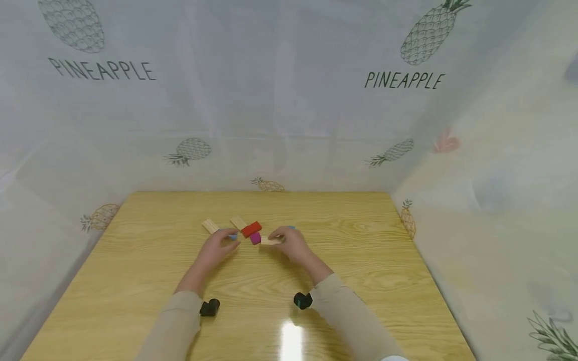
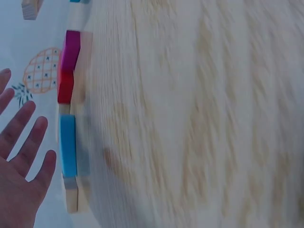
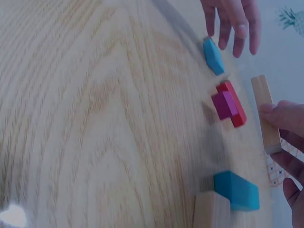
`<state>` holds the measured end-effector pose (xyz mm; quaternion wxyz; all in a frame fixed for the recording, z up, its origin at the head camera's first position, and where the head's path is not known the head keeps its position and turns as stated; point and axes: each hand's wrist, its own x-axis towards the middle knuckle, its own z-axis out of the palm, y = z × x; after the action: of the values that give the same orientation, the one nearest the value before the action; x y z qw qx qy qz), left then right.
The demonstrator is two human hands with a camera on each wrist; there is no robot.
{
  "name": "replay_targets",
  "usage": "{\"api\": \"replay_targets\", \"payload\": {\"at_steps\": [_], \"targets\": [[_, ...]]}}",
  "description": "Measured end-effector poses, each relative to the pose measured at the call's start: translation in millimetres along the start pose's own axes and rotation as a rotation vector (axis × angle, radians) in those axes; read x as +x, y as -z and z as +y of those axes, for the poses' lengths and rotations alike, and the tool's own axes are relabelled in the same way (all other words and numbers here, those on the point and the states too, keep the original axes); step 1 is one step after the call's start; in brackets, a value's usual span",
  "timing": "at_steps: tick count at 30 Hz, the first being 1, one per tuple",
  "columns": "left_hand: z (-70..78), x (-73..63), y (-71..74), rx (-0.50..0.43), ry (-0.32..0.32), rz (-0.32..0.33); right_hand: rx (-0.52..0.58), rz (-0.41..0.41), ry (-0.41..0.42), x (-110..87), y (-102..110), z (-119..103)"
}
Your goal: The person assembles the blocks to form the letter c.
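Head view: both hands work at a cluster of small blocks near the middle of the table.

1. Left hand: fingers reach to a light blue block. In the left wrist view the left hand has its fingers straight and spread, grasping nothing, with the light blue block just beside the fingertips.
2. Right hand: thumb and fingers pinch a plain wooden block. The right wrist view confirms the pinch on this wooden block, held apart from the table surface as far as can be judged.
3. Red block and magenta block: touching, between the 2 hands. 2 further plain planks lie behind the left hand.

Progress, as a judgement: the work looks early. The blocks lie scattered on the table, only red and magenta are joined, and 1 block is in hand. Most pieces appear unplaced.

View differences:
- Right wrist view shows a teal block beside another wooden piece near the right hand; the head view hides most of these behind that hand.
- Head view alone shows both sleeves, the wrist cameras and the pineapple-print curtain.
- Both wrist views are motion-blurred.
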<state>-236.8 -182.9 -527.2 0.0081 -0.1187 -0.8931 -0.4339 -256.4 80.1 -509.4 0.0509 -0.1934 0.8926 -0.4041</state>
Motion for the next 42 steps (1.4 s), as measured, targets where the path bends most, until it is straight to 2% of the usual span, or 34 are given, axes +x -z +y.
{"api": "replay_targets", "payload": {"at_steps": [5, 11, 14, 21, 24, 31, 39, 42], "targets": [[8.8, 7.6, -8.6, -0.035, 0.019, -0.026, -0.008, -0.01, -0.043, -2.7, 10.3, 4.2], [18.7, 16.4, -22.4, -0.042, 0.046, -0.063, -0.04, 0.0, -0.026, -4.5, 23.6, 10.3], [22.5, 20.6, -29.6, -0.044, 0.022, -0.057, -0.034, -0.007, -0.023, -5.8, 30.4, 12.1], [30.1, 29.1, -48.2, -0.042, -0.092, -0.012, -0.061, -0.021, -0.08, -6.2, 45.0, 20.1], [36.2, 32.9, -55.0, -0.031, -0.092, -0.027, -0.074, -0.02, -0.091, -4.3, 50.7, 24.2], [48.6, 38.0, -73.3, -0.072, -0.034, -0.077, -0.132, -0.036, -0.091, 3.3, 62.7, 36.1], [49.8, 45.2, -96.0, -0.134, -0.084, -0.105, -0.2, -0.052, -0.123, 12.6, 76.7, 44.8], [48.4, 47.9, -102.5, -0.124, -0.093, -0.122, -0.198, -0.052, -0.126, 16.1, 80.4, 48.3]]}}
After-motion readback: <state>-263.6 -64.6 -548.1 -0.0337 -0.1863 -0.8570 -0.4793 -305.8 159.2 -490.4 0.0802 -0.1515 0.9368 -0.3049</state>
